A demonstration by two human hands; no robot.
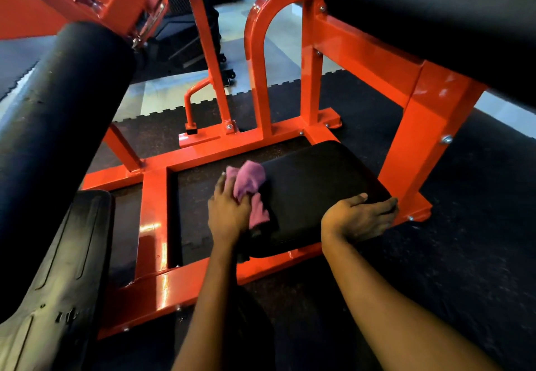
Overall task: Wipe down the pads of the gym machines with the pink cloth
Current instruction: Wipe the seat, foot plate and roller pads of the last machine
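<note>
A low black knee pad (316, 188) sits on the orange machine frame (185, 278) near the floor. The crumpled pink cloth (249, 188) lies against the pad's left edge, and my left hand (229, 211) grips it there. Flat on the pad's right front corner rests my right hand (359, 217), fingers spread and holding nothing. A black roller pad (61, 127) slants across the left. A large black bench pad (452, 14) fills the upper right.
A black ribbed footplate (49, 278) lies at the lower left. An orange hoop handle (261, 60) and upright posts rise behind the knee pad. Dark speckled rubber matting (464, 254) covers the floor, with pale flooring beyond its toothed edge.
</note>
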